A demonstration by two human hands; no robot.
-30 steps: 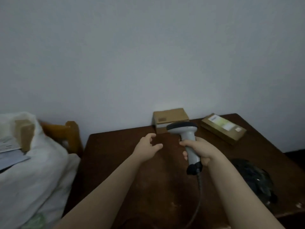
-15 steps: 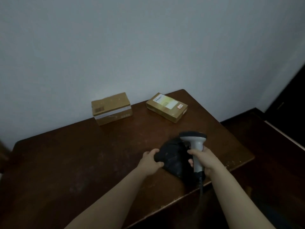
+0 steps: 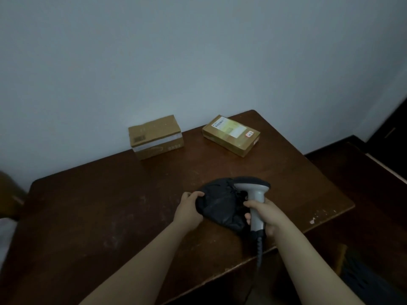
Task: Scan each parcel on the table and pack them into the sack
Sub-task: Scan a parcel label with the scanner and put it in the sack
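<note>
A black plastic-wrapped parcel point(image 3: 220, 205) lies near the front right of the dark wooden table point(image 3: 110, 205). My left hand point(image 3: 188, 209) grips its left edge, fingers curled over the top. My right hand point(image 3: 262, 213) holds a grey handheld scanner point(image 3: 255, 194) by its handle, the head hanging just over the parcel's right side. Two cardboard parcels stand at the back: a brown box point(image 3: 155, 137) against the wall and a flatter box with a white label point(image 3: 231, 135) near the far right corner.
A dark cable point(image 3: 259, 249) hangs from the scanner over the table's front edge. The white sack shows only as a sliver at the left edge point(image 3: 4, 234). A dark floor and doorway lie to the right.
My view swung right, away from the sack. My left hand went from open above the table to gripping the black parcel, and the scanner came down beside it.
</note>
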